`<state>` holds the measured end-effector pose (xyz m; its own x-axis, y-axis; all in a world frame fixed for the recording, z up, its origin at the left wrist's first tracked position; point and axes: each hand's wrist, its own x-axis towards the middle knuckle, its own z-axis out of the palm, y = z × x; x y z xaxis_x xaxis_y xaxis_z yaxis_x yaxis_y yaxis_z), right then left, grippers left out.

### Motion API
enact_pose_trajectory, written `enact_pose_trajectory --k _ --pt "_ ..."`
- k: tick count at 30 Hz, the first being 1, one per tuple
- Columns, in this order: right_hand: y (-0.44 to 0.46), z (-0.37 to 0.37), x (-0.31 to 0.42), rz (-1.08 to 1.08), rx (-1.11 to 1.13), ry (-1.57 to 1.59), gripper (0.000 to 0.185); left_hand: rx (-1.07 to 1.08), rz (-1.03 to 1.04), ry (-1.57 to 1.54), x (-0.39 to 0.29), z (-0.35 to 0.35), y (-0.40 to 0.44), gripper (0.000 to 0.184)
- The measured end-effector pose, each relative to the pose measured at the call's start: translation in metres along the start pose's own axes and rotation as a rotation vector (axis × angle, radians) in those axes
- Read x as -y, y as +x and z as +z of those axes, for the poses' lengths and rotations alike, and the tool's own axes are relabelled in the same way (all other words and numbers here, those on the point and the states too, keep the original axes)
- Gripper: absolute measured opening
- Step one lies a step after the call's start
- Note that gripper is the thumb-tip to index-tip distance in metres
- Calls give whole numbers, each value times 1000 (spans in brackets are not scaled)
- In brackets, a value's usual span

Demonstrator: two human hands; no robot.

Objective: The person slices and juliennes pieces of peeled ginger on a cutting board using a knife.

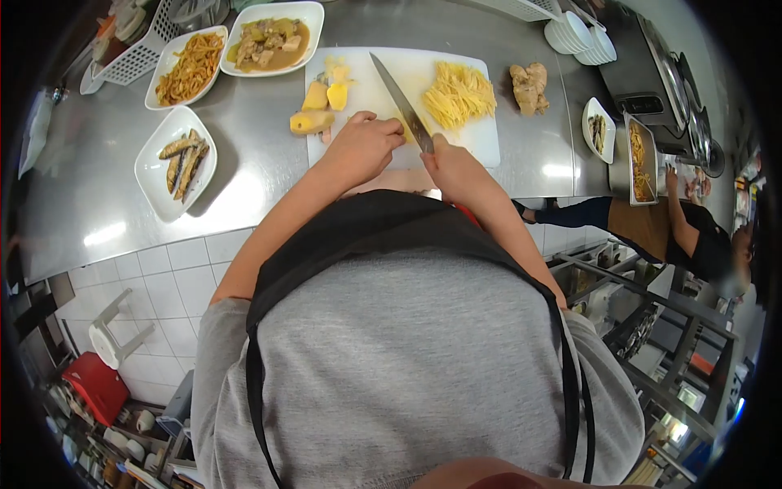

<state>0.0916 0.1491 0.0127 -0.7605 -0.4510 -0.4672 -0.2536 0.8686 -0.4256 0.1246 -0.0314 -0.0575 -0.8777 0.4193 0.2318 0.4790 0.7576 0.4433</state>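
Note:
My right hand [458,169] is wrapped round the handle of a kitchen knife [398,97], its long blade slanting away to the upper left over a white cutting board [383,75]. Beside the blade, my left hand [365,147] rests on the board with curled fingers; whatever is under the fingertips is mostly hidden. A heap of thin yellow ginger strips [459,94] lies on the board's right part. Peeled ginger pieces [312,122] and small trimmings [336,68] are at its left. An unpeeled ginger root [529,88] sits on the counter right of the board.
On the steel counter [252,155] stand a dish of fried fish [155,191], a noodle-like dish [222,34] and a stew dish [315,18]. White bowls [568,36], a small dish [590,122] and a metal tray [652,143] are rightward. Another person [692,232] stands at right.

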Motion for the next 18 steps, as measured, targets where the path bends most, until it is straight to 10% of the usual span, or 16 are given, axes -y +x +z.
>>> enact_pose_trajectory --k 18 --pt "0 -6 7 76 64 42 31 94 23 7 3 -8 5 27"
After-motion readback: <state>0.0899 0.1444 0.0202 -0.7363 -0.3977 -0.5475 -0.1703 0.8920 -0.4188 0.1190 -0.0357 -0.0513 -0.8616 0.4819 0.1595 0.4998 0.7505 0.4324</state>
